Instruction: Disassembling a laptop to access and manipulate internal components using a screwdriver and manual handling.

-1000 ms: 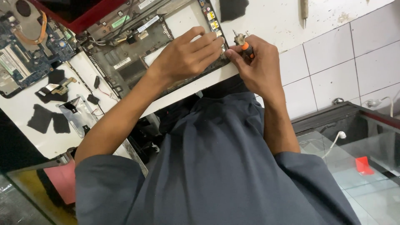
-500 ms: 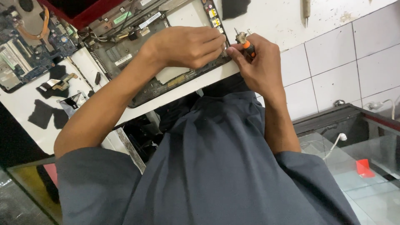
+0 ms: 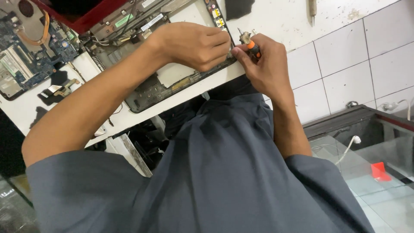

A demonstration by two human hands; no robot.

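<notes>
Pretty cramped up top. Both hands, left (image 3: 194, 45) and right (image 3: 263, 64), crowd the lower right corner of the opened laptop base (image 3: 159, 84), so that edge is blocked. Upper left of the frame is jammed with a bare motherboard (image 3: 26, 56) and loose black parts (image 3: 56, 88). Only open patch of white counter (image 3: 276, 17) is upper right, between a black piece (image 3: 239, 7) and a lone screwdriver (image 3: 312, 9).

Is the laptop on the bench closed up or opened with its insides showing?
Opened: the laptop base has its cover off, with bare frame, cables and small boards exposed under the left hand. The right hand grips an orange-handled tool.
</notes>
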